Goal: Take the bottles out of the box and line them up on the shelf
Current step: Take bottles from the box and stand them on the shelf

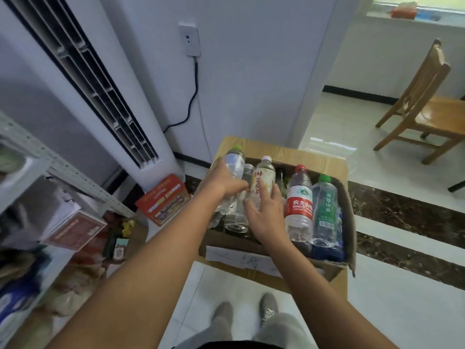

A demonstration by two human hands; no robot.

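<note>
An open cardboard box (251,260) stands on the floor in front of me with several plastic bottles upright inside. My left hand (222,181) grips a clear bottle with a green cap (235,159) at the box's left end. My right hand (264,210) wraps its fingers around a pale bottle with a yellowish label and white cap (264,173) beside it. A clear glass bottle (247,170) stands between them. To the right stand a red-labelled water bottle (299,197) and a green-labelled bottle (325,205). The metal shelf (63,167) is at the left.
A tall white air conditioner (105,84) stands behind the shelf, with a red carton (163,199) at its base. The shelf holds boxes and packages. A wooden chair (427,107) stands at the right. A black cable (193,96) hangs from a wall socket.
</note>
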